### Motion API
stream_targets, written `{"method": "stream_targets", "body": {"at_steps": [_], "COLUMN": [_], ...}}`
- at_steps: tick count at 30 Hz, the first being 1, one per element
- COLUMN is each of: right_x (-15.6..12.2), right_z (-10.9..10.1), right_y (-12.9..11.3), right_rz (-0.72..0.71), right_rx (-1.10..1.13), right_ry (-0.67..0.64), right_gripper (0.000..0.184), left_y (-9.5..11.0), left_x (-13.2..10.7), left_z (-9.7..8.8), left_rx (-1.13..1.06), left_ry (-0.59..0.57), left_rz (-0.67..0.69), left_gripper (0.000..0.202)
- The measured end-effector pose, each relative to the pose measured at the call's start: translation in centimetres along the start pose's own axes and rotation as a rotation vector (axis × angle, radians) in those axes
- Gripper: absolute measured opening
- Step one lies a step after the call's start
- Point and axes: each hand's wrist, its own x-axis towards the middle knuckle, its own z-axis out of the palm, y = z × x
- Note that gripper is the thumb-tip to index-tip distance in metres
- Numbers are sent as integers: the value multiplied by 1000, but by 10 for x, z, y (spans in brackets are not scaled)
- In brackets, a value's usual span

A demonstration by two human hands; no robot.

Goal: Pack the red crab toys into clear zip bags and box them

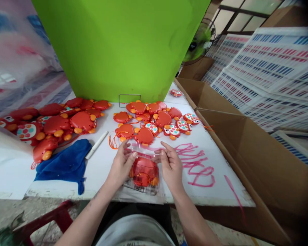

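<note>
Taking the clear bag as the middle of the dial and twelve as straight away from the person, a dark red frame (50, 217) stands on the floor at eight o'clock. The clear bag (151, 192), printed in black, lies at the near edge of the white table (102, 184), directly in front of the person's body, with a red toy (145, 165) inside, orange parts showing through.

The left hand (122, 162) is at the bag's ten o'clock, thumb against the film; the right hand (171, 165) is at two, thumb and fingers at the film's upper edge. The hands are apart from each other — whether either one pinches the film tight cannot be told.

A blue cloth (66, 165) lies at nine o'clock, a white pen (97, 145) just beyond it. Pink scrawl (195, 164) marks the tabletop at three, and an open carton (220, 150) stands past it.

Farther off, one heap of red toys (56, 124) spreads at ten o'clock, another group (163, 119) from twelve to one. Behind them, a green panel (128, 51) rises at twelve, a fan (199, 41) shows at one, and striped stacks (267, 65) stand at two.
</note>
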Motion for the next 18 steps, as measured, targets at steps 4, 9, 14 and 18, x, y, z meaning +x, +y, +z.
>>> {"method": "stream_targets", "body": {"at_steps": [4,9,14,18], "right_x": [0,6,10,11], "right_z": [-4,-6,5,12], "right_y": [-4,-13,-29,-34], "right_rz": [-62,-497,-757,-808], "right_rx": [-70,-475,-599,-657], "right_ry": [-4,-22,-222,-291], "right_gripper": [31,36,53,55], "left_y": [-3,9,23,32], "left_x": [1,-3,-6,-7], "left_z": [2,7,10,9], "left_rx": [-260,-213,-10,245], "left_ry": [-181,-192,-266,-299], "left_rz": [-181,-171,24,108], "left_gripper": [40,24,26,28]}}
